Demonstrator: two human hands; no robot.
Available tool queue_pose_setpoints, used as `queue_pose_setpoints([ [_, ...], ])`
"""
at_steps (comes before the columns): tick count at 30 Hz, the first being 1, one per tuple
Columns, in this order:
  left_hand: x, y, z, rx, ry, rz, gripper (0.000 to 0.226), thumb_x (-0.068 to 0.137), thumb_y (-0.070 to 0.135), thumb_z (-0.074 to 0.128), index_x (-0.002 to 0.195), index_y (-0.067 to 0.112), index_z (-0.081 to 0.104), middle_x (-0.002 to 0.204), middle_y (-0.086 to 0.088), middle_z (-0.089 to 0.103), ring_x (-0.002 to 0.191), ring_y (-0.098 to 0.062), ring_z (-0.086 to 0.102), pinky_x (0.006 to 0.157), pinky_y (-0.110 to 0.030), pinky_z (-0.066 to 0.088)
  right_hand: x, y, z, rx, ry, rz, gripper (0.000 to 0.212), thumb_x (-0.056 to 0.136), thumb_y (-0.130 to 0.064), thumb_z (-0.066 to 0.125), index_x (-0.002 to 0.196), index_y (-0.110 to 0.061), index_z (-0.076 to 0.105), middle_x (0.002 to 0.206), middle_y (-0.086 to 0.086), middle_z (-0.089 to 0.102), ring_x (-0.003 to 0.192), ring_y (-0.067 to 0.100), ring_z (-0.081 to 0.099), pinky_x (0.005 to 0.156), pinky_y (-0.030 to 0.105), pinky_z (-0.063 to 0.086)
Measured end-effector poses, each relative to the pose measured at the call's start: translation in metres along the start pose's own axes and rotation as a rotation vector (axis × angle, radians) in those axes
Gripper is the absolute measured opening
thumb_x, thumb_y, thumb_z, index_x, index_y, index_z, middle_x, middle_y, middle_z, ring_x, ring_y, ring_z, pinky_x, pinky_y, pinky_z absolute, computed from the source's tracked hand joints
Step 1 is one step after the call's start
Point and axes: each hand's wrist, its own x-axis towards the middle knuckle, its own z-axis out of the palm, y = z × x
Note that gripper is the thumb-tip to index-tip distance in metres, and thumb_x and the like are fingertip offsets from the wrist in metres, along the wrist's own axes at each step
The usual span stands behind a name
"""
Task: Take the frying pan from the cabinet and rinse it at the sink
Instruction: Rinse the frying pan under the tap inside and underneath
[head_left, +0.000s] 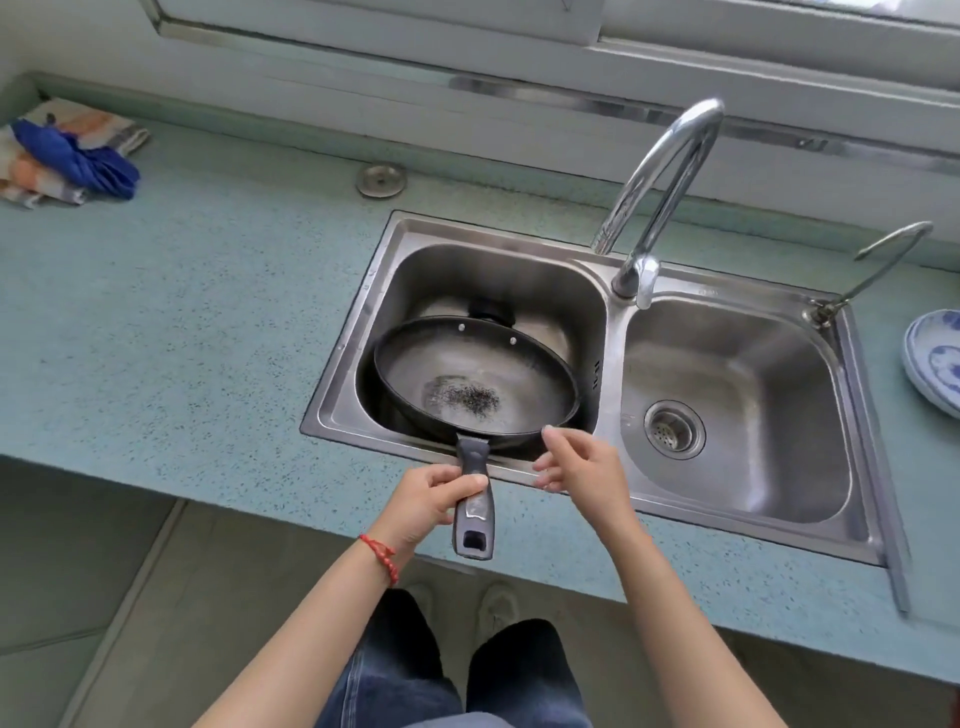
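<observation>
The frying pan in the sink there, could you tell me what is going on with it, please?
A person is holding the frying pan over the left basin of the double sink. The left hand grips the pan's handle, while the right hand hovers open by the rim. The pan looks worn in the middle. No water shows running from the faucet, so rinsing does not seem to be under way.

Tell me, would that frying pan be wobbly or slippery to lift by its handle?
Probably front-heavy: the frying pan has a wide bowl out past the long handle, which the left hand grips alone, so it may dip. It looks stiff, not floppy. Its inside looks shiny, maybe wet, so the rim by the right hand could feel slippery.
</observation>
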Motion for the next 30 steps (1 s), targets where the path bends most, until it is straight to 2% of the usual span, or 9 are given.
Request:
queue_pose_setpoints([
  [3,-0.004,-0.001,0.004,-0.047,0.044,-0.031,0.009,0.081,0.012,0.062,0.074,0.011,0.065,0.057,0.007,0.065,0.054,-0.006,0.058,0.050,-0.015,0.045,0.045,-0.003,-0.021,0.076,0.105,-0.008,0.015,0.090,-0.019,0.052,0.092,-0.009,0.064,0.067,0.008,0.062,0.041,0.005,0.059,0.044,0.015,0.047],
  [5,-0.006,0.000,0.005,-0.070,0.082,-0.047,0.008,0.078,0.015,0.066,0.082,0.008,0.066,0.070,-0.003,0.066,0.065,-0.016,0.060,0.058,-0.021,0.049,0.076,-0.006,-0.033,0.123,0.154,-0.006,0.017,0.091,-0.018,0.051,0.097,-0.007,0.062,0.069,0.008,0.061,0.039,0.003,0.058,0.043,0.012,0.046],
  [9,-0.008,-0.001,0.008,-0.128,0.147,-0.067,0.042,0.054,0.030,0.073,0.086,0.005,0.068,0.079,-0.011,0.068,0.078,-0.027,0.062,0.074,-0.037,0.049,0.129,-0.022,-0.056,0.264,0.324,-0.004,0.019,0.092,-0.021,0.047,0.095,-0.005,0.057,0.070,0.007,0.058,0.048,0.011,0.058,0.041,0.014,0.046],
  [13,-0.006,-0.001,0.010,-0.126,0.195,-0.066,0.021,0.066,0.021,0.072,0.081,0.008,0.068,0.067,-0.007,0.069,0.075,-0.028,0.064,0.058,-0.027,0.050,0.170,-0.043,-0.078,0.345,0.450,-0.042,0.019,0.092,-0.022,0.048,0.095,-0.006,0.055,0.070,0.005,0.056,0.050,0.013,0.054,0.041,0.016,0.045],
  [15,-0.007,0.002,0.013,-0.117,0.216,-0.063,0.004,0.078,0.010,0.065,0.080,0.006,0.067,0.067,-0.010,0.067,0.063,-0.020,0.064,0.050,-0.021,0.049,0.185,-0.048,-0.083,0.308,0.455,-0.055,0.017,0.090,-0.019,0.049,0.092,-0.005,0.058,0.071,0.008,0.059,0.049,0.011,0.055,0.039,0.015,0.044],
  [18,-0.009,0.004,0.018,-0.130,0.228,-0.067,0.007,0.081,0.005,0.059,0.078,0.005,0.066,0.064,-0.009,0.067,0.048,-0.010,0.061,0.044,-0.018,0.046,0.195,-0.048,-0.085,0.285,0.399,-0.085,0.012,0.089,-0.012,0.051,0.082,-0.005,0.060,0.067,0.008,0.061,0.047,0.009,0.059,0.047,0.017,0.049],
  [21,-0.009,0.005,0.018,-0.141,0.228,-0.074,0.007,0.081,0.003,0.059,0.077,0.004,0.065,0.063,-0.008,0.067,0.046,-0.009,0.061,0.043,-0.017,0.046,0.197,-0.045,-0.086,0.356,0.338,-0.103,0.021,0.089,-0.004,0.052,0.069,-0.010,0.058,0.062,0.007,0.059,0.042,0.004,0.057,0.053,0.017,0.052],
  [24,-0.009,0.006,0.018,-0.163,0.214,-0.085,0.002,0.078,0.004,0.064,0.079,0.003,0.065,0.064,-0.008,0.068,0.046,-0.010,0.061,0.044,-0.018,0.046,0.198,-0.045,-0.092,0.384,0.327,-0.114,0.024,0.088,-0.001,0.053,0.067,-0.012,0.058,0.060,0.006,0.056,0.037,0.001,0.051,0.049,0.013,0.049],
  [30,-0.007,0.004,0.017,-0.176,0.230,-0.101,0.027,0.058,0.020,0.067,0.080,0.004,0.067,0.068,-0.011,0.070,0.053,-0.014,0.064,0.047,-0.020,0.049,0.202,-0.041,-0.114,0.459,0.381,-0.114,0.024,0.086,0.001,0.054,0.066,-0.009,0.058,0.034,-0.009,0.055,0.031,0.001,0.046,0.041,0.011,0.043],
])
